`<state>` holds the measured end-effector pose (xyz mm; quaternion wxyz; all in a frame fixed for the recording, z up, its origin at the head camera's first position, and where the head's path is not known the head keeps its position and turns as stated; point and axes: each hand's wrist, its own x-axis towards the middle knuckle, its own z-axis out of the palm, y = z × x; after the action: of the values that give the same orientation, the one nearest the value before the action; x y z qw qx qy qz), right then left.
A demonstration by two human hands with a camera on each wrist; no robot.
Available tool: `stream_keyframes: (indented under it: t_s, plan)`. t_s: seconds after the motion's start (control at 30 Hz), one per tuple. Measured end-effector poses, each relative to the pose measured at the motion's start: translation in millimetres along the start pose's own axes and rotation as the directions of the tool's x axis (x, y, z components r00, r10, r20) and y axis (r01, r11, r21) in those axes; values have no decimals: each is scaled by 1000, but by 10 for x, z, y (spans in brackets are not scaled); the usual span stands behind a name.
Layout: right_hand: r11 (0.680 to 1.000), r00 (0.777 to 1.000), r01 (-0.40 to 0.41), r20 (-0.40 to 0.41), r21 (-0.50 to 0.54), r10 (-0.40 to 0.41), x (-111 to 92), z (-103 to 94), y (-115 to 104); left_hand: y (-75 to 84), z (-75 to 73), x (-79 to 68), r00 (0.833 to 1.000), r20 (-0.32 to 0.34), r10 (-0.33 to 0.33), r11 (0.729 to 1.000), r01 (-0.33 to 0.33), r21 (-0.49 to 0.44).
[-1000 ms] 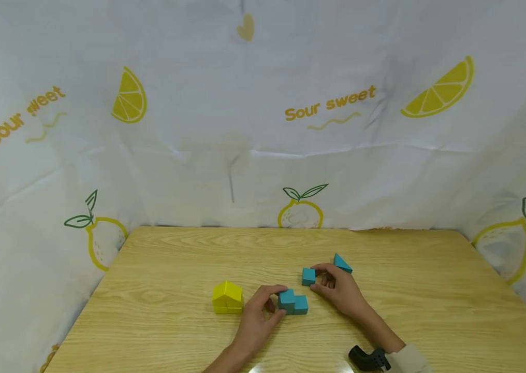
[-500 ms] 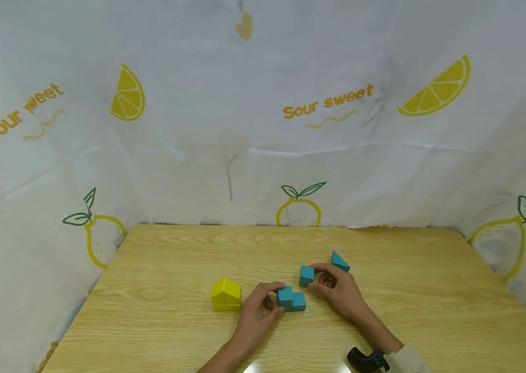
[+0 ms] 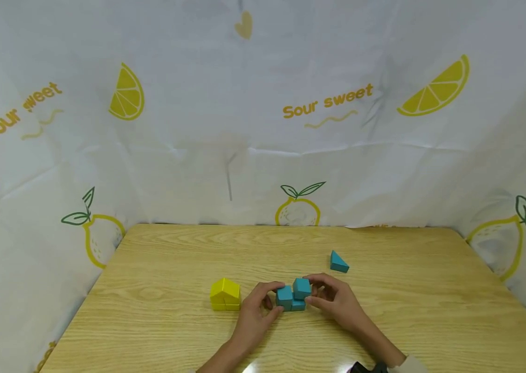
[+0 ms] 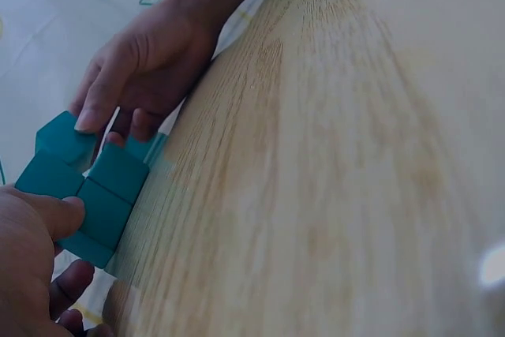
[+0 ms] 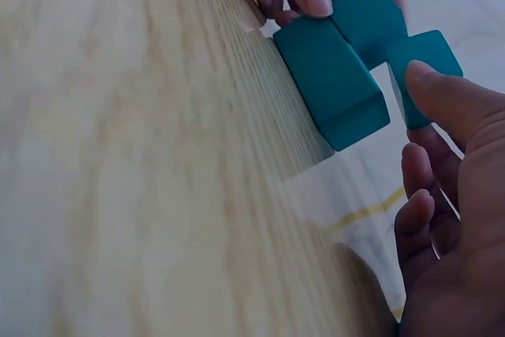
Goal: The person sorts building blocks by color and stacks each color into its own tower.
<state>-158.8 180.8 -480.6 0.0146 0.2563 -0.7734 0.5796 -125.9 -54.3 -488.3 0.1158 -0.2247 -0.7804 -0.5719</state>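
Observation:
My left hand pinches the left side of a small blue block stack, its thumb and finger on the upper blue cube. A lower blue block lies on the table to the right of that cube. My right hand pinches another blue cube between thumb and fingers. The right wrist view shows this held cube tilted, with a gap between it and the lower block; its corner is close to the upper cube, and whether they touch I cannot tell.
A blue triangular block lies farther back on the wooden table, behind my right hand. Left of my left hand stands a small yellow block house. A white printed cloth hangs behind the table.
The right hand has carried its blue cube leftward and toward me, from beside the stack to over the lower block. The left hand stays on the stack. The triangular block is now fully uncovered.

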Motion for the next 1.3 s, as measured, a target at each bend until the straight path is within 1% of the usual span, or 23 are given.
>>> stream_keyframes:
  t_s: [0.07,0.13,0.23,0.4,0.47,0.57,0.67,0.73,0.8,0.93,1.0,1.07,1.23,1.3]
  plan:
    - [1000,999,28,27,13,-29,-8,1,24,-48,10,-5,1000,2,-5,1000,5,5]
    - [999,998,40,44,23,-41,-11,5,25,-68,10,-10,1000,4,-5,1000,5,10]
    - [997,996,63,63,34,-65,-14,8,17,-78,8,-15,1000,8,0,1000,0,10]
    - [996,992,92,82,17,-93,-18,11,20,-73,13,-7,1000,3,10,1000,-10,11]
    - [995,991,98,87,7,-98,-17,13,25,-45,12,0,1000,-1,13,1000,-13,10]
    - [995,990,104,99,-8,-102,-13,18,33,54,-8,9,1000,-3,20,1000,-20,6]
    - [995,990,98,103,-30,-94,-6,25,40,166,-38,14,1000,1,24,1000,-24,5]
    - [995,992,89,97,-54,-84,-2,32,47,192,-45,15,1000,2,23,1000,-23,3]
    - [994,993,84,89,-73,-77,1,40,56,157,-34,12,1000,1,23,1000,-23,0]
    - [991,994,83,75,-107,-76,3,61,67,12,-2,2,1000,3,16,1000,-16,3]
    - [989,995,86,68,-117,-78,3,71,53,-36,2,-1,1000,8,14,1000,-14,5]
    - [988,995,85,61,-125,-78,4,78,-2,-60,2,-4,1000,14,15,1000,-15,6]
    - [989,995,80,62,-125,-73,12,81,-237,-71,-2,-5,1000,22,20,1000,-21,9]
    - [989,995,88,67,-116,-80,13,80,-278,-72,1,-7,1000,23,18,1000,-18,12]
